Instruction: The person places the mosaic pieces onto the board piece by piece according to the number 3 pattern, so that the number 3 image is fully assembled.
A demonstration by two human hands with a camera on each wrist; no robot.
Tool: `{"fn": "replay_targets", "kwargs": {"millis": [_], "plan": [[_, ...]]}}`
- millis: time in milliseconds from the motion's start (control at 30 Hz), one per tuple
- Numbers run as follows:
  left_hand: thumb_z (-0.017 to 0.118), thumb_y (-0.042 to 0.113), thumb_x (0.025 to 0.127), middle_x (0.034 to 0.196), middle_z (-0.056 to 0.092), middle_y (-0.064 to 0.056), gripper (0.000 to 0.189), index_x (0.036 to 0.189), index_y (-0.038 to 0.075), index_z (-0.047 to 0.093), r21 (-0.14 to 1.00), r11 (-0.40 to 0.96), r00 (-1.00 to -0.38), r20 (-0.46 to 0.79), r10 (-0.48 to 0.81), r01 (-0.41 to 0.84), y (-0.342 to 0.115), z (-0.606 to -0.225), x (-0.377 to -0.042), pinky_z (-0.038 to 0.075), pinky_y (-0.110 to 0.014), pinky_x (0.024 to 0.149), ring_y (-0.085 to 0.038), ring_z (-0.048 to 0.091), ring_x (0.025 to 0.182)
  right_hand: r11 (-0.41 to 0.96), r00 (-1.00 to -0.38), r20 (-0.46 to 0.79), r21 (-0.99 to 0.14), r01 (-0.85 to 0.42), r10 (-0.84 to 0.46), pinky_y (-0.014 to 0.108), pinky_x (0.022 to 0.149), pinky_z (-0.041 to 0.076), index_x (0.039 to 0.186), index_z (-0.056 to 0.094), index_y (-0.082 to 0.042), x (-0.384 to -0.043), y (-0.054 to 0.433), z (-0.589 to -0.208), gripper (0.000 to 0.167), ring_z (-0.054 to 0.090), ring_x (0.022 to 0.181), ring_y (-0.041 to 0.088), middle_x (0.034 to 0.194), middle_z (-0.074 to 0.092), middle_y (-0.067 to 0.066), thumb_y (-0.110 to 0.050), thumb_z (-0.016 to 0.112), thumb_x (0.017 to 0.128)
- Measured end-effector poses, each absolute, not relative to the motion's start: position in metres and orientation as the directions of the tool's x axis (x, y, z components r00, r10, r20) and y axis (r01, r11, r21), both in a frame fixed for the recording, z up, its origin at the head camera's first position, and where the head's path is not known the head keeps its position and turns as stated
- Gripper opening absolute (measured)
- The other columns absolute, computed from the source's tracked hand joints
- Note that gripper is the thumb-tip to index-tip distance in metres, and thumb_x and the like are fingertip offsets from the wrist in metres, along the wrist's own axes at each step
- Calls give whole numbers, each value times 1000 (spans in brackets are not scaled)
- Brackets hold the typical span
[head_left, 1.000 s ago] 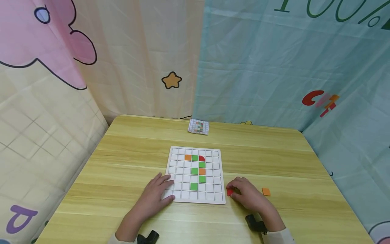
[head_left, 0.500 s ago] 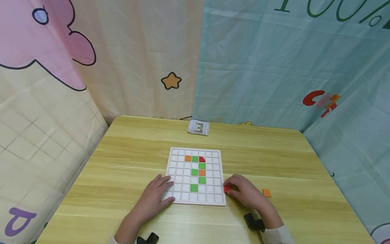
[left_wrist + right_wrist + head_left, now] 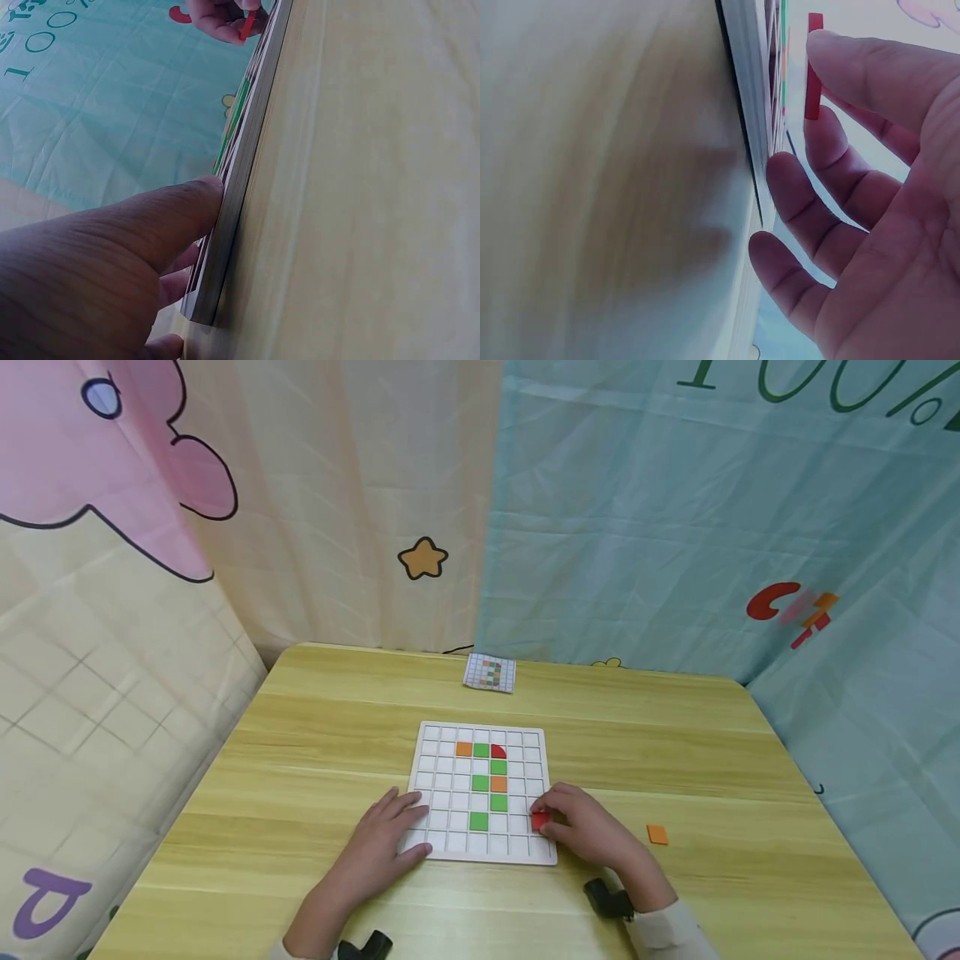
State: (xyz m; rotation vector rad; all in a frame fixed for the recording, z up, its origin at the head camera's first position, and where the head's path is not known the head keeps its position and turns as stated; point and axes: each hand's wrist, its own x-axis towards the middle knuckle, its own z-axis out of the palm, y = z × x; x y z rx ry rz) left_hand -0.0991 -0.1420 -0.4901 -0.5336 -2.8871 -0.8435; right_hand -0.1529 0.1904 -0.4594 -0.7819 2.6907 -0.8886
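A white grid board (image 3: 442,842) lies on the table, with several green squares, two orange squares and a red quarter-round piece in its cells. My left hand (image 3: 381,842) rests on the board's left edge, fingers spread; its thumb lies along the rim in the left wrist view. Over the board's right edge, my right hand (image 3: 588,827) pinches a red tile (image 3: 539,821) between thumb and fingers. In the right wrist view that red tile (image 3: 814,67) is seen edge-on, held above the board's surface.
One orange tile (image 3: 657,835) lies on the wooden table (image 3: 735,810) to the right of my right hand. A small card with a printed grid pattern (image 3: 489,673) sits near the table's back edge. Curtains (image 3: 637,527) hang behind the table.
My right hand has moved left with the red tile, from beside the board to over its right edge. The left hand has stayed where it was.
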Motion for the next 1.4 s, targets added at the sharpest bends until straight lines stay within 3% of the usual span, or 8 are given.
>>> {"fn": "replay_targets", "kwargs": {"millis": [267,567,933,1400], "plan": [[78,30,85,142,53,-13,52,130,6,64,514,786,-939,162,303,343,-142,-489,-99,27,-59,114,-45,34,139,674,-829,-40,-604,-425,-558,37,84,48,106,69,-16,-155,177,-458,16,50,94,15,104,56,-7,-9,70,91],[79,27,84,139,55,-15,50,127,4,65,508,778,-929,213,302,369,-142,-488,-98,29,-61,111,-47,37,137,664,-820,-10,-593,-456,-573,31,77,47,106,69,-14,-157,163,-459,17,51,88,14,97,55,-7,-8,70,90],[78,30,85,142,54,-13,52,129,5,64,517,786,-940,164,300,340,-142,-489,-98,27,-59,114,-45,34,139,652,-807,-33,-611,-450,-589,27,78,48,106,69,-14,-157,149,-459,15,52,89,12,98,57,-7,-10,69,92],[79,28,85,142,53,-13,52,129,5,64,527,779,-940,166,298,340,-142,-487,-98,27,-60,113,-46,34,139,666,-796,-14,-557,-496,-605,30,79,47,104,72,-13,-160,136,-463,17,51,90,13,99,60,-6,-7,70,88]]}}
